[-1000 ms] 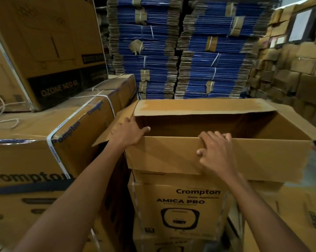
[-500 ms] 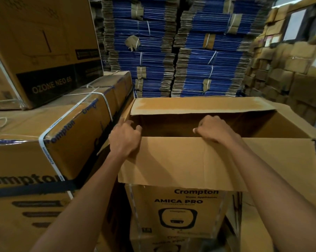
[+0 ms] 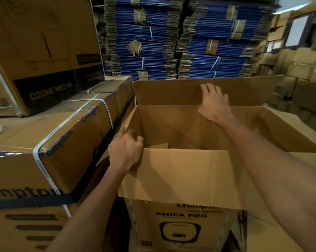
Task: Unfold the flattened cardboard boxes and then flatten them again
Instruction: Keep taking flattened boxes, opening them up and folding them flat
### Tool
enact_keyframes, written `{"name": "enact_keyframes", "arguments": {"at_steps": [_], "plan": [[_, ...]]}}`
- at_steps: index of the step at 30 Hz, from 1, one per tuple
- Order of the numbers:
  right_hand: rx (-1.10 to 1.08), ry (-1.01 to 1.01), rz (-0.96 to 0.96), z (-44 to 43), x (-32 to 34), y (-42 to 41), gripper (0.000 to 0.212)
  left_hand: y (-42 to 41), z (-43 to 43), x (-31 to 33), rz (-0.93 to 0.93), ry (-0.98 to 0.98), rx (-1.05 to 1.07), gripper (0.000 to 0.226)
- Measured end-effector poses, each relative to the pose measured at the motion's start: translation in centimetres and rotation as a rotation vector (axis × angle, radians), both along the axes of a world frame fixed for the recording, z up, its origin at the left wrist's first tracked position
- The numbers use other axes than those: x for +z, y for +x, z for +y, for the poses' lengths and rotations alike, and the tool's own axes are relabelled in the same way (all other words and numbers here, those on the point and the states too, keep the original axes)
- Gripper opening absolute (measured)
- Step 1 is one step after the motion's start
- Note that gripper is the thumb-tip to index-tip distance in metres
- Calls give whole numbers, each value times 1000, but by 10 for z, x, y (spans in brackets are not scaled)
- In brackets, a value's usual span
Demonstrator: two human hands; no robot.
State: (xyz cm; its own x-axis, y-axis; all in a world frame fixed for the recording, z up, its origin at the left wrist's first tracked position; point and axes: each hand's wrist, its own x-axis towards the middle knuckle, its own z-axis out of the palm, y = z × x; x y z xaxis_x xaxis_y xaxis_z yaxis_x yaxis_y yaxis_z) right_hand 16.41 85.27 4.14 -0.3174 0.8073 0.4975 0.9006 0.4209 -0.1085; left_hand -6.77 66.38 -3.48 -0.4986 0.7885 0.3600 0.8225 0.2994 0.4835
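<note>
Box (image 3: 180, 175) likely light, stiff (folding at creases): left hand (image 3: 125, 153) gripping corner, right hand (image 3: 214, 104) pressing spread on far flap (image 3: 171, 91).

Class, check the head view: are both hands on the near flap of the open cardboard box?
No: the right hand presses the far flap, while the left hand grips the cardboard box's near-left corner.

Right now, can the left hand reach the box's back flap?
Probably yes: the left hand grips the box at its near corner; only open space lies between it and the back flap, where the right hand rests.
</note>
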Motion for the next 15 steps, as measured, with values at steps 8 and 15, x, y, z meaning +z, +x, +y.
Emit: {"name": "enact_keyframes", "arguments": {"at_steps": [8,15], "plan": [[-83,-197,-191,66,-16,-26,65,-7,8,-9,14,11,13,46],[-88,-423,-200,90,-45,-33,79,-10,15,-11,22,13,14,53]]}}
